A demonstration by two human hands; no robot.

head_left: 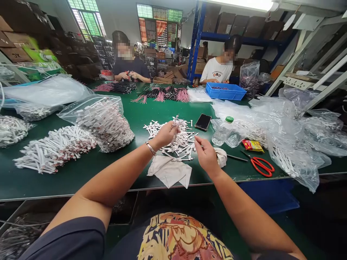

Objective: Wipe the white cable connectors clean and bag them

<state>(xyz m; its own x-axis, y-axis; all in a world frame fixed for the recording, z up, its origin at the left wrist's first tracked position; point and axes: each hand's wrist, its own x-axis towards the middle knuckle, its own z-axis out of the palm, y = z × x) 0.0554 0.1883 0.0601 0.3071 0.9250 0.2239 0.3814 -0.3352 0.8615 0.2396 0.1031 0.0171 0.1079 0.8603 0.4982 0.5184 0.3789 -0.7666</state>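
My left hand (166, 134) is closed around a few short white cables (176, 122), whose ends stick up past the fingertips. To its right, my right hand (206, 154) has thumb and fingers drawn together; anything between them is too small to make out. Under and around both hands spreads a loose pile of short white cables with connector ends (181, 142). A crumpled whitish cloth (170, 171) lies just in front of the pile, near the table edge. Another bunched cloth (221, 157) sits beside my right hand.
Left are a cable heap (56, 148) and a filled plastic bag (103, 122). Right are a phone (203, 122), bottle (223, 131), red-handled scissors (261, 166) and plastic bags (292, 144). Black-and-pink wires (165, 94) and a blue bin (225, 91) lie across, before two people.
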